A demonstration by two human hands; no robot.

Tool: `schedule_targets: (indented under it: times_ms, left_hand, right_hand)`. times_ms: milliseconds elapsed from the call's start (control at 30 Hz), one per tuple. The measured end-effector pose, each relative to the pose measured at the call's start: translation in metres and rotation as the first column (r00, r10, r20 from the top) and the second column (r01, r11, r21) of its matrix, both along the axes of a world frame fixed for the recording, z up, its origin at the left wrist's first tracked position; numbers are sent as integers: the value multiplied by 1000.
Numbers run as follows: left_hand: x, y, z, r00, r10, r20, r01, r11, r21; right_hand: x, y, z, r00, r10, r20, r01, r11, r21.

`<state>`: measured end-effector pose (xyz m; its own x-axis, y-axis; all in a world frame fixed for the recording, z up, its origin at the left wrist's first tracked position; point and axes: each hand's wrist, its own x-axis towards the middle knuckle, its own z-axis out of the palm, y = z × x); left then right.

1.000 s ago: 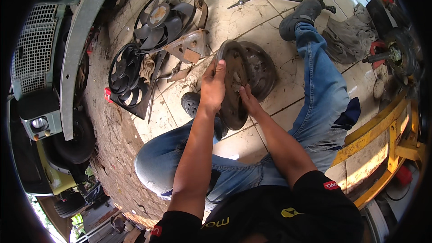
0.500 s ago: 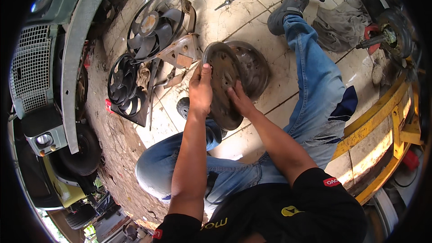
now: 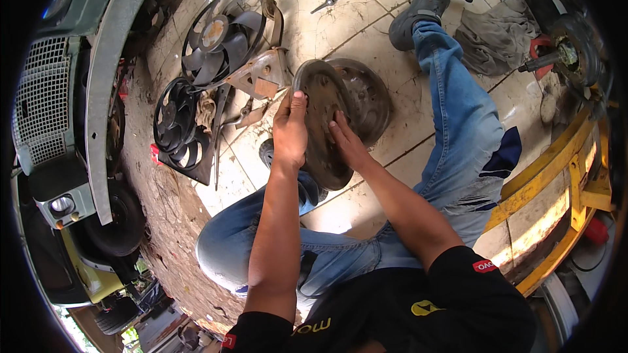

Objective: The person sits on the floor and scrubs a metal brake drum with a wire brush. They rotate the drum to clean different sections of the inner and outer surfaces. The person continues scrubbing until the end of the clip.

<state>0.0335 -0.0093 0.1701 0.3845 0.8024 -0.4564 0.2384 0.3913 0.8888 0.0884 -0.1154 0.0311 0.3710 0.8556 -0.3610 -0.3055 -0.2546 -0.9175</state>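
Note:
A dark, grimy round metal disc, like a steel wheel rim (image 3: 318, 101), stands tilted on edge between my legs. My left hand (image 3: 290, 132) grips its left edge, the thumb lying on the face and the fingers behind it. On the disc's face, right of centre, my right hand (image 3: 349, 142) rests with its fingers stretched out. A second, similar round metal disc (image 3: 376, 101) lies on the tiles just behind and to the right, partly hidden by the first.
Left of the discs lie a large radiator fan (image 3: 226, 39), a smaller black fan (image 3: 173, 114) and a rusty bracket (image 3: 258, 73). A grey cloth (image 3: 497, 33) and a yellow metal frame (image 3: 575, 176) are at the right. A vehicle's grille (image 3: 42, 101) stands far left.
The fingers of my right hand have slid slightly up the disc's face and straightened. My left hand keeps its grip, and the disc has barely moved.

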Motion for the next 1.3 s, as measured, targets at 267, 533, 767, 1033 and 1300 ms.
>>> schedule_targets:
  times_ms: [267, 533, 767, 1033, 1300]
  left_hand:
    - [-7, 4, -7, 1000, 5, 21, -6, 999, 34]
    - [-4, 1, -3, 1000, 25, 8, -26, 999, 30]
    - [-3, 0, -4, 999, 39, 8, -40, 998, 53]
    - [3, -3, -4, 1000, 30, -1, -30, 998, 61]
    - [5, 0, -2, 999, 43, 0, -43, 998, 48]
  right_hand:
    - [-5, 2, -12, 998, 61, 34, -58, 995, -84]
    - [-11, 0, -41, 997, 57, 49, -49, 987, -152]
    - [-9, 2, -43, 998, 54, 40, -46, 982, -183]
    - [-4, 0, -42, 997, 58, 49, -50, 988, -149]
    - [-6, -2, -56, 997, 46, 69, -33, 983, -183]
